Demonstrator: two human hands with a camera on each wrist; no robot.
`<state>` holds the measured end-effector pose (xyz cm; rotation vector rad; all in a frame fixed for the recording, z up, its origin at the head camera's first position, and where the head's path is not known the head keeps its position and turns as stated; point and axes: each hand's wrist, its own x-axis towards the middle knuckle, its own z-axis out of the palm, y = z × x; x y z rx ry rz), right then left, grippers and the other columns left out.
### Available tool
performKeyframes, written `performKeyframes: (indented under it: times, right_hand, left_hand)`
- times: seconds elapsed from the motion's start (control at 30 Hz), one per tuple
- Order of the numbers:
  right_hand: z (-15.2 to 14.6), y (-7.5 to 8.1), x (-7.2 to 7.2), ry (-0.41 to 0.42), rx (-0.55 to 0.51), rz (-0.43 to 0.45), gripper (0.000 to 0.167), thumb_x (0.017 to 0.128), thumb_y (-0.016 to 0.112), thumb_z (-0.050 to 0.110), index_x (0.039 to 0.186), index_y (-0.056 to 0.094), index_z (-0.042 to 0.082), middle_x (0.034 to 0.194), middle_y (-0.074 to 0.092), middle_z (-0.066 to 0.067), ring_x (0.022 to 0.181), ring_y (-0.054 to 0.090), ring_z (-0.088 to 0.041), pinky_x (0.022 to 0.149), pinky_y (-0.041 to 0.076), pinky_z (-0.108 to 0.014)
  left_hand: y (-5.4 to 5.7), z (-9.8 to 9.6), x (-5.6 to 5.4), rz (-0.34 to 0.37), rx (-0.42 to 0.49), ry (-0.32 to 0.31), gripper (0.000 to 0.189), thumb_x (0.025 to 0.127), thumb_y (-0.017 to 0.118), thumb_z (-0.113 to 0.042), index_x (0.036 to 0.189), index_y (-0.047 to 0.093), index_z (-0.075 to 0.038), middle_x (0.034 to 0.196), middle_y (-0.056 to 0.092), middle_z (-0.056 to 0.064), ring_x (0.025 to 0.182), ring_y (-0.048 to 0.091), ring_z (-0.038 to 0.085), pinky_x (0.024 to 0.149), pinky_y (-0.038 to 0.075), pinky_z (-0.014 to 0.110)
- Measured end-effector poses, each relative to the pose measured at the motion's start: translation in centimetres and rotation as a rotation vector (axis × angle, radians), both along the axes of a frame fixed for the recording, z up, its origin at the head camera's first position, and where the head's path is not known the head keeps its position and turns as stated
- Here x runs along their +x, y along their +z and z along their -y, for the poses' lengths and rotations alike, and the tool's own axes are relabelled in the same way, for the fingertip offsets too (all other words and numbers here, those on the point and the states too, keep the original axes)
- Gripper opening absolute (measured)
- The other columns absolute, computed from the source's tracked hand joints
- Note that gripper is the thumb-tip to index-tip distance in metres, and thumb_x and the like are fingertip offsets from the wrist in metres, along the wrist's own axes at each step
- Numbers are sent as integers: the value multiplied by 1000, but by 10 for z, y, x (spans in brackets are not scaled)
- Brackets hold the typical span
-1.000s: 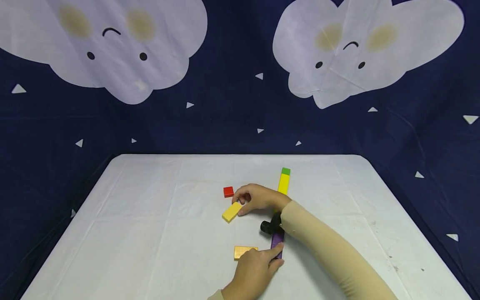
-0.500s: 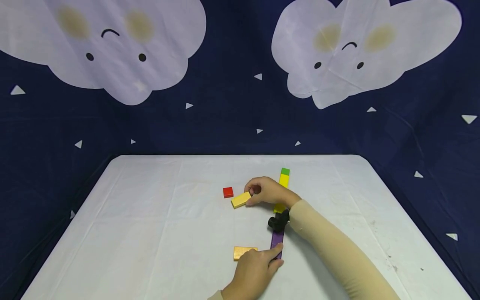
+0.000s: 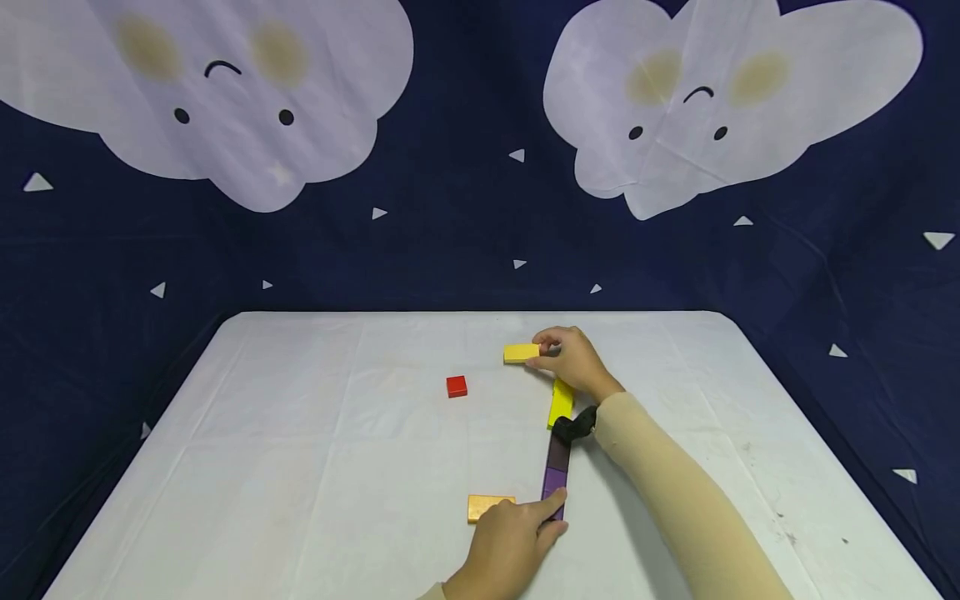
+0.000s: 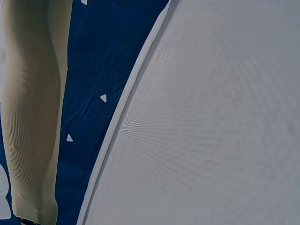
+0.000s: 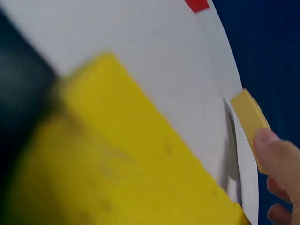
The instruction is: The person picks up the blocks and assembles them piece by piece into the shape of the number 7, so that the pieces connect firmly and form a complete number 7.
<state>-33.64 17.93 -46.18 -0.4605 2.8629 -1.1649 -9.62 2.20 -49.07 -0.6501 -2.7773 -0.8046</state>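
Note:
In the head view my right hand (image 3: 572,357) pinches a pale yellow rectangular block (image 3: 521,354) by its right end, beyond the row of blocks. The right wrist view shows the thumb (image 5: 265,137) on that block's face. Below this hand runs the row: a bright yellow block (image 3: 560,406), a dark block (image 3: 558,454) and a purple block (image 3: 555,481). The row's far end is hidden by the right hand. My left hand (image 3: 506,537) lays a straight index finger across the purple block's near part, the thumb beside its end; the other fingers are hidden.
A small red block (image 3: 457,387) lies left of the row. An orange-tan block (image 3: 483,506) lies beside the left hand, partly covered by it. A black device (image 3: 576,423) sits at the right wrist, over the row. The white table (image 3: 300,417) ends at a dark blue cloth (image 3: 480,208).
My right hand has carried the pale yellow block away from me and to the right, turning it nearly crosswise. The green far end of the row has become hidden. The left hand stays still.

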Motion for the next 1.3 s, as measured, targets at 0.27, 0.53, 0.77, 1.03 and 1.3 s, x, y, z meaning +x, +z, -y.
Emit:
performKeyframes:
  times: [0.27, 0.53, 0.77, 1.03, 1.3]
  right_hand:
    - [-8, 4, -3, -87, 82, -26, 35, 84, 80, 27, 112, 69, 10, 94, 63, -4, 101, 45, -24, 94, 36, -40]
    - [-18, 1, -11, -131, 190, -23, 38, 89, 76, 30, 120, 67, 10, 92, 56, -5, 97, 40, -25, 86, 32, -38]
    - [-22, -2, -16, -118, 220, 8, 42, 90, 73, 33, 124, 65, 9, 90, 52, -6, 97, 40, -26, 86, 33, -39]
    - [-22, -1, -16, -127, 211, 50, 42, 92, 71, 32, 126, 64, 7, 93, 52, -8, 98, 43, -27, 88, 36, -41]
    - [-23, -4, -17, -138, 199, 85, 44, 93, 69, 32, 129, 62, 7, 97, 53, -9, 96, 45, -26, 89, 37, -41]
  left_hand:
    - [1, 0, 0, 52, -8, 2, 34, 94, 65, -40, 126, 69, -31, 84, 78, -1, 58, 65, 11, 52, 44, 25]
    - [3, -1, 0, 85, 0, 5, 35, 94, 65, -42, 127, 69, -32, 84, 78, -2, 58, 64, 8, 52, 43, 25]
    - [3, -1, 0, 77, 12, 8, 35, 94, 65, -41, 126, 69, -31, 81, 78, -1, 55, 60, 6, 49, 40, 23]
    - [2, -2, 0, 95, 8, 11, 35, 93, 67, -38, 127, 69, -29, 83, 78, 0, 55, 58, 3, 49, 39, 21]
    - [2, -2, -1, 107, 7, 10, 35, 93, 67, -38, 127, 69, -30, 86, 78, 0, 58, 62, 5, 51, 42, 22]
